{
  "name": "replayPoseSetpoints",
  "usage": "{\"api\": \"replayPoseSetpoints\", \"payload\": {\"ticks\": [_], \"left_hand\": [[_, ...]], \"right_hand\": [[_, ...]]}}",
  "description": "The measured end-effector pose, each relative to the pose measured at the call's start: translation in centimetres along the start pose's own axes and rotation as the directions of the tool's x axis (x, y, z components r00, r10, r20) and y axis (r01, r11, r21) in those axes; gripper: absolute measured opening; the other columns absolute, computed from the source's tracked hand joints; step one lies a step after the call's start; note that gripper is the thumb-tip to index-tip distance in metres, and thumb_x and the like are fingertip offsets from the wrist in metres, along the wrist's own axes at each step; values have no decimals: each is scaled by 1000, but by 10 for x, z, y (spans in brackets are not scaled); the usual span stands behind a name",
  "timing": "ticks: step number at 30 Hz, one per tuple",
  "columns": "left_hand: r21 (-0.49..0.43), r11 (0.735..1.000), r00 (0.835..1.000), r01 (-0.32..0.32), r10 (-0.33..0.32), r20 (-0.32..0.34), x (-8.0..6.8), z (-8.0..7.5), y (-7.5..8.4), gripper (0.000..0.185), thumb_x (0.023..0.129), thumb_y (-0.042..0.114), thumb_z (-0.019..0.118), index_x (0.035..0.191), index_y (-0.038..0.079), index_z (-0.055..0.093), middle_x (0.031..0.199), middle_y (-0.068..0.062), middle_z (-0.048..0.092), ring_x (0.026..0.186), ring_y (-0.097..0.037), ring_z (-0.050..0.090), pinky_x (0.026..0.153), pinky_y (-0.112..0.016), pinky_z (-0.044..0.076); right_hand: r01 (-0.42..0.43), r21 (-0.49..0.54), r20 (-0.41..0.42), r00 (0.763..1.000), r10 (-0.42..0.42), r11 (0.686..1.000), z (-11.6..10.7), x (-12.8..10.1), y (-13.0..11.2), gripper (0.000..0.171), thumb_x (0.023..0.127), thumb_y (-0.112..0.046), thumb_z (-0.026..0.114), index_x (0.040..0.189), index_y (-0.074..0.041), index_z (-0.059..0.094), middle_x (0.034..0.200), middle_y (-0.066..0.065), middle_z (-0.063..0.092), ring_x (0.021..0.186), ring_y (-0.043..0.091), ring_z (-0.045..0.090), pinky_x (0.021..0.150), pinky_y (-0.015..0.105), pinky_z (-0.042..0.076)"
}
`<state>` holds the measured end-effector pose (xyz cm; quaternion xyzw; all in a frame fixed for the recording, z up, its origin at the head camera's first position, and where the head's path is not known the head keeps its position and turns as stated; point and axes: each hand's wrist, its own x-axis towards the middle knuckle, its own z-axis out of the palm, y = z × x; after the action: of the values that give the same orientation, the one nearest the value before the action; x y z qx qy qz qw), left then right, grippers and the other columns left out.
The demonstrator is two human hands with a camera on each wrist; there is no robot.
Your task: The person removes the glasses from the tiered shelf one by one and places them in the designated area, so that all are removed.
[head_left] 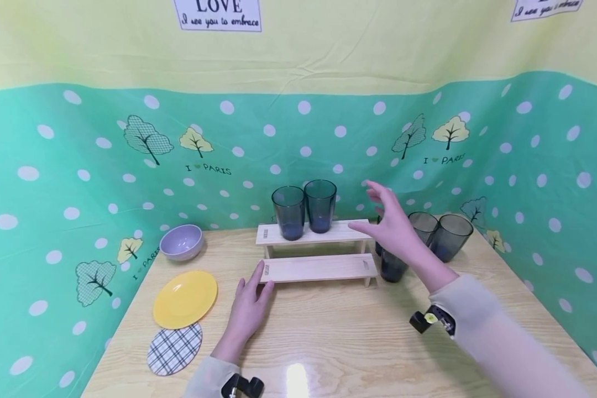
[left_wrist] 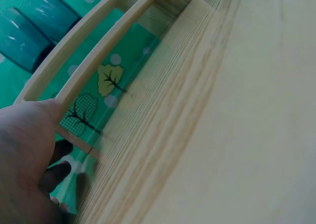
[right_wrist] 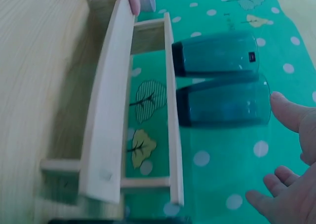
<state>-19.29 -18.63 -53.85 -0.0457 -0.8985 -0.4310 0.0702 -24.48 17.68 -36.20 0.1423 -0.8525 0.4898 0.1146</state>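
Wooden two-step rack (head_left: 318,251) at mid-table, steadied at its left end while glasses are set on it.

Two blue glasses (head_left: 304,211) stand on the upper step, three more just right of the rack; left hand (head_left: 249,309) lies flat, fingertips touching the lower step; right hand (head_left: 393,224) hovers spread, holding nothing; judged best practice: brace the rack, lower each glass upright, clear of its neighbours.
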Motion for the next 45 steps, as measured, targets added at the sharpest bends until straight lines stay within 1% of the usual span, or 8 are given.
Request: {"api": "replayPoseSetpoints", "payload": {"ticks": [3, 7, 12, 18, 23, 29, 37, 45], "left_hand": [[-2, 1000, 1000, 1, -1, 1, 0, 1, 0, 66, 117, 43, 56, 175, 21, 34, 169, -16, 47, 158, -65, 18, 126, -79, 20], [-5, 1000, 1000, 2, -2, 3, 0, 2, -1, 67, 116, 43, 57, 175, 21, 34, 169, -15, 47, 159, -64, 18, 127, -77, 20], [-1, 1000, 1000, 4, -4, 2, -1, 1, -2, 67, 117, 42, 57, 175, 21, 34, 169, -16, 48, 159, -64, 18, 127, -77, 21], [-1, 1000, 1000, 1, -1, 0, -1, 1, -2, 66, 117, 41, 58, 175, 20, 35, 169, -16, 49, 159, -64, 18, 128, -75, 20], [-4, 1000, 1000, -1, 1, -2, -1, 1, -1, 67, 116, 40, 58, 175, 20, 35, 169, -16, 49, 159, -64, 18, 128, -75, 20], [1, 1000, 1000, 7, -7, -3, -1, 0, 0, 66, 117, 42, 57, 175, 20, 35, 169, -17, 48, 158, -66, 19, 125, -80, 21], [-1, 1000, 1000, -1, 1, -3, 0, 1, 2, 67, 117, 39, 58, 175, 19, 35, 168, -16, 49, 159, -63, 18, 129, -75, 17], [1, 1000, 1000, 8, -8, -2, 0, 0, 2, 65, 117, 41, 56, 175, 21, 35, 169, -16, 49, 159, -64, 18, 127, -78, 19]], "right_hand": [[9, 30, 19, 1000, -10, 1000, 8, 7, -6, 103, 94, -20, 93, 175, -17, 28, 168, 17, 39, 157, 34, 37, 130, 54, 36], [20, 37, 30, 999, -21, 999, 17, 15, -12, 105, 94, -20, 93, 175, -15, 27, 168, 20, 39, 156, 34, 39, 129, 53, 38], [6, 52, 44, 999, -8, 999, 28, 25, -17, 105, 94, -22, 94, 176, -18, 28, 167, 19, 39, 155, 35, 41, 128, 53, 39], [13, 74, 61, 998, -18, 997, 39, 35, -17, 105, 94, -20, 93, 176, -21, 28, 166, 20, 40, 154, 40, 43, 127, 54, 41], [19, 99, 80, 996, -27, 995, 47, 43, -12, 105, 95, -19, 92, 177, -21, 26, 168, 18, 37, 154, 39, 43, 126, 55, 41], [-15, 92, 91, 996, 7, 996, 54, 50, -6, 104, 95, -23, 92, 177, -24, 26, 171, 18, 32, 152, 39, 44, 125, 56, 42], [-57, 85, 107, 993, 48, 995, 60, 55, -3, 108, 95, -25, 92, 177, -27, 23, 178, 15, 26, 154, 39, 42, 124, 56, 44], [-83, 60, 124, 989, 75, 995, 63, 55, -1, 108, 96, -29, 91, 178, -31, 20, 182, 10, 21, 157, 38, 39, 119, 57, 49]]}}
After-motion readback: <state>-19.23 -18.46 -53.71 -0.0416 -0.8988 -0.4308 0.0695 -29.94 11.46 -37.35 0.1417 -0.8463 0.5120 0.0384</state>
